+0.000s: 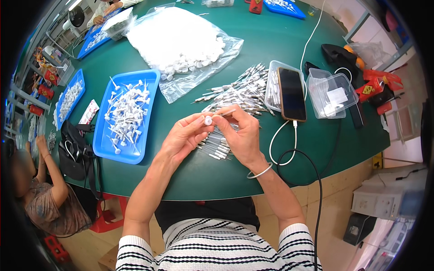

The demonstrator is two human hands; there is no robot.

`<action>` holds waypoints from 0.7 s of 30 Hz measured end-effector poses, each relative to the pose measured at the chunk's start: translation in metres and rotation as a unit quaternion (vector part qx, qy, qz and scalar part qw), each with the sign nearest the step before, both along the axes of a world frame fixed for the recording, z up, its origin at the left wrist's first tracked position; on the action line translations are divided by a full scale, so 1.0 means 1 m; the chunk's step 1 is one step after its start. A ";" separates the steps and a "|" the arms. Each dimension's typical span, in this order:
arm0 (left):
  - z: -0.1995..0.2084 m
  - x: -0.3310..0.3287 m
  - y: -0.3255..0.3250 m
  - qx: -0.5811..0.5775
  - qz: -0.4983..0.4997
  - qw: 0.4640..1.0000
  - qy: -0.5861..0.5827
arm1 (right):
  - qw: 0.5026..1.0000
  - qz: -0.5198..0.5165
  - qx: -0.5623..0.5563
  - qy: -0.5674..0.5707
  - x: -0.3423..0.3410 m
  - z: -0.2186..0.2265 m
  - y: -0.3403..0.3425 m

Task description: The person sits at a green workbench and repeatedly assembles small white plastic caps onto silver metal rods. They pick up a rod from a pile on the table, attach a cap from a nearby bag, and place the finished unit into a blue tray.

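My left hand is closed, its thumb and fingers pinching a small round white plastic cap. Against that cap my right hand is closed too, with a slim pale rod sticking out between its fingers. Just beneath both hands lies a row of thin metal-tipped rods, partly covered by the fingers. A larger loose heap of such rods spreads beyond them. On the left, a blue tray holds many white caps with thin stems.
A big clear bag of white caps lies at the back. To the right are a phone on a clear box of rods, a white cable and clear plastic boxes. A black bag and a seated person are at left.
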State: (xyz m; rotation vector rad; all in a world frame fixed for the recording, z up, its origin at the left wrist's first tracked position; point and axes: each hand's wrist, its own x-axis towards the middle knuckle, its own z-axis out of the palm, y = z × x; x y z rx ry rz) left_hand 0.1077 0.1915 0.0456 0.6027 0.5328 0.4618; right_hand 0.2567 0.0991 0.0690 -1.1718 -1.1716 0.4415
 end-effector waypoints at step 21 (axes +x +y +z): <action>-0.001 0.000 0.000 0.008 -0.004 1.000 -0.002 | 0.997 -0.009 -0.004 -0.079 0.004 0.001 0.000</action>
